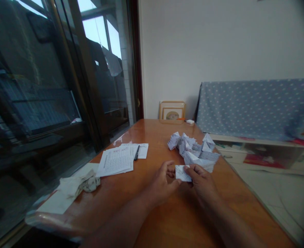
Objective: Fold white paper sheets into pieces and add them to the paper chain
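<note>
Just above the table, a small folded piece of white paper point(182, 173) is between my two hands. My right hand point(200, 177) grips its right side, thumb on top and the other fingers beneath. At its left edge is my left hand point(166, 177), fingers curled in and thumb tip against the lower left corner; how far the fingers reach behind it is hidden. Close beyond my right hand lies a pile of folded printed paper pieces point(193, 146), some standing up in points.
Printed sheets point(117, 161) lie to the left with a black pen point(137, 153) on them. Nearer the window side is a crumpled cloth point(82, 182) on a pale sheet. A framed picture point(172, 111) leans at the far end of the wooden table point(152, 137).
</note>
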`<state>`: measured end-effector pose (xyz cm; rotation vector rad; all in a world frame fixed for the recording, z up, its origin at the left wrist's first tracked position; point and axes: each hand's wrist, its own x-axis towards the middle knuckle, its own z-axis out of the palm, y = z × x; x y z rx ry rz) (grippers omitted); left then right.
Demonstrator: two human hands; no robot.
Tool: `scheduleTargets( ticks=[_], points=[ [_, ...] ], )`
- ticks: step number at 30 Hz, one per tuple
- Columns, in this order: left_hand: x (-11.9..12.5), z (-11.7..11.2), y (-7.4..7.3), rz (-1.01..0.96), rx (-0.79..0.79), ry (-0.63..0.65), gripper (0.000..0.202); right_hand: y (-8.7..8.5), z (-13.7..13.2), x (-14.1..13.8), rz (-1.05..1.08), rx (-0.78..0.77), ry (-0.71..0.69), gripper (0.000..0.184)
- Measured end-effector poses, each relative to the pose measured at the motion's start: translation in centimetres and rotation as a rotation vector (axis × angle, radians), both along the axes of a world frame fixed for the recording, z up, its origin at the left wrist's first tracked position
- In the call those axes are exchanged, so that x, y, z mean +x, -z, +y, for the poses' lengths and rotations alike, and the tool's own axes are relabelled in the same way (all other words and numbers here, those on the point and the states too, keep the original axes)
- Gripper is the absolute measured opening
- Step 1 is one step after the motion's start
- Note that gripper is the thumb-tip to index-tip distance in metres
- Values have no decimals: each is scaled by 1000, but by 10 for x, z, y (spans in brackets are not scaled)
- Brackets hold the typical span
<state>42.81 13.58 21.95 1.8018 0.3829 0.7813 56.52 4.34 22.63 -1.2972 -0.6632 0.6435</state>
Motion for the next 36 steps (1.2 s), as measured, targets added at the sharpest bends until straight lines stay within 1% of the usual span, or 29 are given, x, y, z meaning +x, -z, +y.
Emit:
scheduleTargets(
  ticks=[3, 5, 7, 11, 14, 16, 18, 19, 21, 23, 25, 27, 29, 32, 36],
  points=[
    [-5, -2, -7, 24, 280, -68, 68, 2, 0, -1, 28, 3, 10, 33],
    [-7, -3, -10, 52, 425, -84, 65, 3, 1, -4, 44, 6, -7, 33],
    [-7, -2, -11, 78, 534, -113, 60, 3, 2, -7, 68, 6, -35, 32],
    [-7, 0, -10, 109, 669, -142, 47, 2, 2, -11, 129, -8, -53, 31],
    [-9, 2, -10, 97, 672, -148, 36, 1, 1, -11, 170, -43, -66, 33],
    [-8, 3, -11, 67, 604, -162, 29, 0, 0, -12, 172, -60, -81, 35],
    [-7, 5, -12, 40, 467, -190, 19, -1, 0, -12, 151, -61, -89, 38],
    [-6, 7, -12, 31, 369, -203, 16, -2, 0, -13, 139, -59, -86, 39],
    [-3, 10, -12, 9, 122, -208, 16, -2, 1, -14, 112, -59, -81, 39],
    [-1, 12, -12, -29, -131, -161, 21, -1, 2, -14, 68, -59, -94, 39],
    [0, 13, -12, -71, -306, -93, 25, 2, 3, -14, -14, -54, -143, 38],
    [-1, 12, -13, -99, -389, -41, 28, 7, 3, -12, -105, -50, -194, 36],
    [-1, 11, -14, -105, -431, -9, 29, 11, 4, -11, -171, -50, -218, 35],
    [-3, 10, -16, -84, -462, 29, 27, 15, 6, -10, -182, -24, -229, 37],
    [-4, 10, -18, -28, -477, 96, 27, 14, 5, -6, -209, -24, -262, 36]
  ],
)
